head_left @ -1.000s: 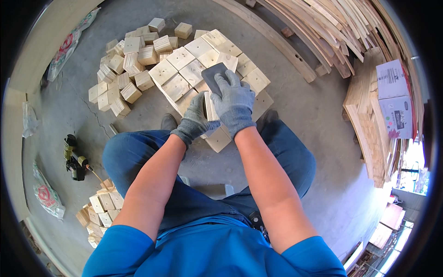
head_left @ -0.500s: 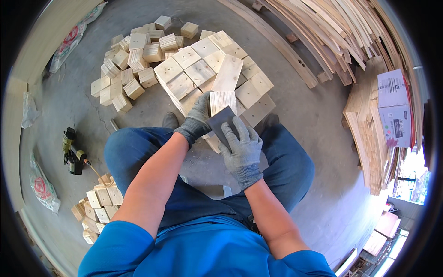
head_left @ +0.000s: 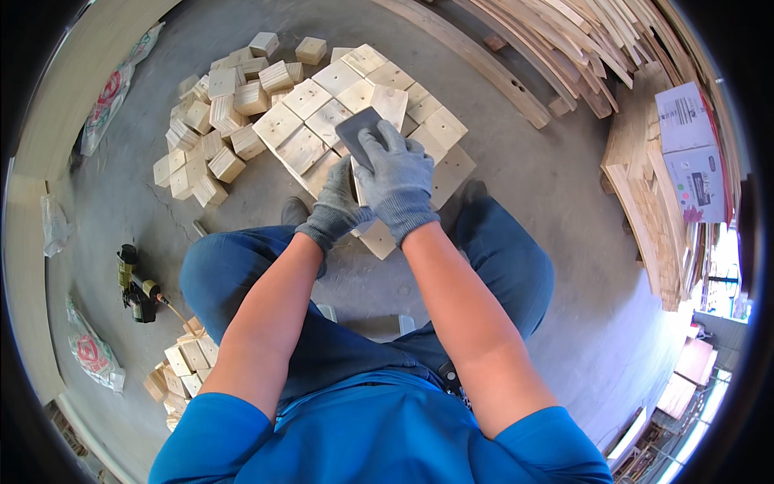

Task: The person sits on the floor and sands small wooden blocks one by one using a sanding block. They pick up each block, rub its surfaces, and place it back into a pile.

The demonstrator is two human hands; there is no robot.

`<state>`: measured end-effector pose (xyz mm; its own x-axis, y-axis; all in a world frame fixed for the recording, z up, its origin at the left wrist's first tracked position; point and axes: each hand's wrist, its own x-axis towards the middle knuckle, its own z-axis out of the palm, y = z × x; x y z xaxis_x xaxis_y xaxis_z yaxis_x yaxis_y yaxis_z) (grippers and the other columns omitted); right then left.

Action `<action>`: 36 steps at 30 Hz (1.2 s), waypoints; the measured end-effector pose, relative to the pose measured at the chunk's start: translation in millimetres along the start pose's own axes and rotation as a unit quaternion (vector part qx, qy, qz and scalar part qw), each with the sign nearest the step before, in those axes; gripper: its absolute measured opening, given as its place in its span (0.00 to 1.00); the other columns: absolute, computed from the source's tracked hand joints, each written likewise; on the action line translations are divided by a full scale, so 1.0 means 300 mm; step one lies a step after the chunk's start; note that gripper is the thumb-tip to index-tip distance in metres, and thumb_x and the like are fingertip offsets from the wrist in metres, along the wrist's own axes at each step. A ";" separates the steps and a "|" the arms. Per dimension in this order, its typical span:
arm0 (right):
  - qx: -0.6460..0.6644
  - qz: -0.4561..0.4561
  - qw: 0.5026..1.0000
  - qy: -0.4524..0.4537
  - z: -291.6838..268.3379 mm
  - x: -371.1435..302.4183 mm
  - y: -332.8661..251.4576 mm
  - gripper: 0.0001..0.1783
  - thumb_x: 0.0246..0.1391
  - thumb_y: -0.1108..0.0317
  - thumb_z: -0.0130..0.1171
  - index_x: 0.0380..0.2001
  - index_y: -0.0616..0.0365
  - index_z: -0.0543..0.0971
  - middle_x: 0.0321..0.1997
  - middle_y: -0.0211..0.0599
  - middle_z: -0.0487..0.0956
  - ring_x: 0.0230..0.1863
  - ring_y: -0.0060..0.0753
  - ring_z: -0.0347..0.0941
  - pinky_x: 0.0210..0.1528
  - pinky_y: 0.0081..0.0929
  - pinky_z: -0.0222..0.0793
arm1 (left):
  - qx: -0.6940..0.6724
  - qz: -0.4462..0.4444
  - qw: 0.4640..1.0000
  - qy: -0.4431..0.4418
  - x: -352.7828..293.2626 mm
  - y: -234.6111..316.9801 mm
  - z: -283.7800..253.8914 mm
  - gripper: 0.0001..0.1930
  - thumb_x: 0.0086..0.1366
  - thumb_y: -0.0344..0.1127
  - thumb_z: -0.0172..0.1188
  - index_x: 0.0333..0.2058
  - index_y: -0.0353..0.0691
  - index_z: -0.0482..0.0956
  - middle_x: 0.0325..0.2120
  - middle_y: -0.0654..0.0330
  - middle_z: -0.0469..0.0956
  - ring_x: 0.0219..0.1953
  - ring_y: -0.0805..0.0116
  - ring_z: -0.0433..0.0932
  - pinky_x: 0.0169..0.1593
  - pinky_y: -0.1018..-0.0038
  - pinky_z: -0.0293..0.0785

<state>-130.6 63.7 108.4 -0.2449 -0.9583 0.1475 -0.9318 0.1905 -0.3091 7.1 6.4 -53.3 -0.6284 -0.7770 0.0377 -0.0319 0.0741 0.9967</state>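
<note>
Right hand (head_left: 395,179) slid dark pad (head_left: 353,134) forward — carton (head_left: 690,160) lettering seems blurred.

Way out on the right, wood ahead
Bare floor (head_left: 576,214) gives the right hand (head_left: 395,173) passage between the right knee (head_left: 520,262) and timber stack (head_left: 641,202); the block platform (head_left: 278,127) and loose blocks (head_left: 228,114) (jumbled) obstruct forward-left.

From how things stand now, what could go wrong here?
The right hand holds the dark flat pad very close to the left hand, so a slip might knock its fingers. The gripped wooden block sits askew on the stacked blocks and may shift under uneven pressure. The hose from the tool on the floor could perhaps catch the nearby left leg.
</note>
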 end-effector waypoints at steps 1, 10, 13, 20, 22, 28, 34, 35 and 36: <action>0.003 0.004 1.000 -0.003 -0.009 -0.031 0.003 0.36 0.55 0.52 0.73 0.68 0.35 0.79 0.76 0.35 0.72 0.65 0.59 0.73 0.66 0.58 0.67 | -0.010 0.005 1.000 0.009 -0.001 0.000 0.016 0.64 0.44 0.42 0.90 0.74 0.37 0.56 0.70 0.49 0.67 0.73 0.56 0.67 0.77 0.62 0.61; -0.012 -0.022 1.000 0.007 -0.050 -0.394 0.030 0.40 0.51 0.56 0.78 0.69 0.33 0.79 0.76 0.36 0.72 0.69 0.58 0.70 0.68 0.60 0.64 | 0.004 -0.027 1.000 0.006 0.003 -0.019 0.004 0.54 0.54 0.40 0.86 0.73 0.42 0.59 0.66 0.50 0.73 0.69 0.60 0.72 0.74 0.62 0.68; -0.014 -0.017 1.000 0.020 -0.047 -0.402 0.067 0.39 0.51 0.57 0.78 0.68 0.34 0.80 0.76 0.36 0.72 0.68 0.58 0.70 0.68 0.60 0.64 | -0.035 -0.018 0.999 0.005 0.013 0.056 0.055 0.54 0.51 0.42 0.87 0.71 0.41 0.61 0.63 0.51 0.74 0.67 0.59 0.74 0.72 0.62 0.69; -0.014 -0.019 0.998 0.053 -0.017 -0.102 0.063 0.34 0.53 0.55 0.74 0.65 0.36 0.81 0.74 0.32 0.73 0.63 0.56 0.74 0.62 0.57 0.71 | 0.000 0.004 0.999 0.037 -0.006 0.008 0.025 0.61 0.42 0.43 0.91 0.71 0.40 0.60 0.63 0.51 0.74 0.65 0.56 0.75 0.71 0.63 0.71; -0.012 0.003 0.999 0.047 0.001 -0.011 0.087 0.34 0.54 0.55 0.74 0.66 0.36 0.81 0.75 0.33 0.73 0.62 0.57 0.75 0.62 0.57 0.71 | -0.014 0.015 0.999 0.032 0.000 0.011 0.031 0.59 0.45 0.42 0.89 0.71 0.41 0.60 0.62 0.51 0.74 0.65 0.55 0.75 0.71 0.63 0.71; -0.025 0.022 0.998 0.045 0.004 -0.005 0.085 0.35 0.55 0.53 0.73 0.67 0.37 0.81 0.76 0.35 0.73 0.63 0.59 0.74 0.64 0.58 0.70 | 0.008 0.009 1.000 0.028 -0.006 0.030 0.029 0.57 0.46 0.37 0.89 0.71 0.43 0.60 0.65 0.53 0.71 0.66 0.58 0.74 0.71 0.62 0.72; -0.038 0.037 0.998 0.022 -0.041 -0.276 0.083 0.38 0.54 0.54 0.76 0.70 0.39 0.79 0.78 0.39 0.70 0.69 0.60 0.70 0.72 0.57 0.63 | 0.114 0.000 0.993 0.043 -0.017 0.072 0.008 0.56 0.43 0.42 0.88 0.70 0.45 0.64 0.63 0.46 0.71 0.66 0.47 0.73 0.71 0.58 0.72; -0.037 0.030 0.999 0.025 -0.048 -0.326 0.093 0.39 0.54 0.55 0.77 0.69 0.39 0.79 0.78 0.40 0.71 0.69 0.60 0.70 0.72 0.57 0.63 | 0.116 -0.004 0.992 0.043 -0.013 0.084 0.016 0.57 0.43 0.42 0.88 0.70 0.45 0.64 0.63 0.46 0.71 0.66 0.46 0.73 0.71 0.58 0.72; -0.036 0.023 0.999 0.028 -0.049 -0.373 0.106 0.39 0.53 0.56 0.77 0.69 0.40 0.79 0.78 0.41 0.71 0.69 0.60 0.69 0.72 0.57 0.63 | 0.118 -0.007 0.992 0.043 -0.011 0.096 0.021 0.57 0.42 0.42 0.88 0.70 0.45 0.64 0.63 0.46 0.71 0.66 0.45 0.72 0.71 0.58 0.72</action>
<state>-136.8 180.2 96.0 -0.3004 -0.9351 0.1882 -0.9357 0.2506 -0.2482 3.4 14.9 -25.2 -0.5590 -0.8282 0.0398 -0.2275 0.1993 0.9532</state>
